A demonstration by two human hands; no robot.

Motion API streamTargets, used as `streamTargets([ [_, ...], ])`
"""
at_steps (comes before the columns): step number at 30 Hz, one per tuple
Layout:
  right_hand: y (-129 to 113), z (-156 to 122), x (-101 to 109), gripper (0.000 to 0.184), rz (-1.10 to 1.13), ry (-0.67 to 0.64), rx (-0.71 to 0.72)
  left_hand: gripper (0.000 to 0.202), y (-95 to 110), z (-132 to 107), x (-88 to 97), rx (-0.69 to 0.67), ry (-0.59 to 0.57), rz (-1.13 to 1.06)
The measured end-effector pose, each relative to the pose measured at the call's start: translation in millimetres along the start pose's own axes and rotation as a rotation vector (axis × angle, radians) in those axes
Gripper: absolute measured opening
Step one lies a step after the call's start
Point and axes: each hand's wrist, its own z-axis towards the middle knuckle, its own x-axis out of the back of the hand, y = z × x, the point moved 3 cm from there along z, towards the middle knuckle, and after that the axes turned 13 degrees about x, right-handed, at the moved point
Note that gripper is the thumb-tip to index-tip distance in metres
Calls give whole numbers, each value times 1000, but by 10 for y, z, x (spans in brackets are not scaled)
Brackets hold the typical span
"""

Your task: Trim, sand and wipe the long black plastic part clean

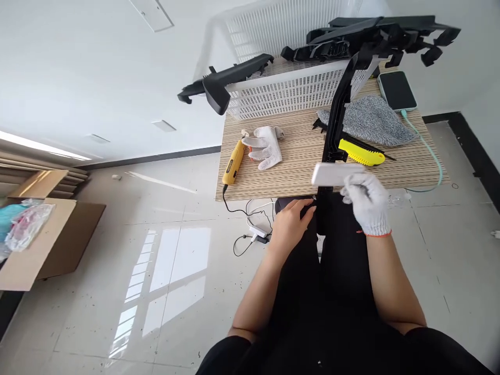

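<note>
My right hand [366, 202], in a white knit glove with an orange cuff, is closed on a white flat bar [336, 174]; motion blur hides its exact kind. Behind the bar a long black plastic trim strip [336, 122] runs from the basket side down over the table edge to my lap. My bare left hand [291, 224] lies over my thigh, thumb and fingers apart, fingertips beside the strip's lower end. Whether they touch it I cannot tell. A yellow utility knife [361, 153] lies on the table just beyond my right hand.
A white plastic basket [289, 92] holds several black plastic parts [351, 39] that jut over its rim. On the table [297, 179] lie a yellow corded tool [234, 164], a white glove [266, 147], a grey cloth [377, 120] and a plugged-in phone [397, 91]. A carton [58, 239] stands left.
</note>
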Motion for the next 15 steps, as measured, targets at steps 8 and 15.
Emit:
streamTargets([
  [8, -13, 49, 61, 10, 9, 18, -62, 23, 38, 3, -99, -31, 110, 87],
  [15, -5, 41, 170, 12, 9, 34, -73, 25, -57, -109, -151, -93, 177, 73],
])
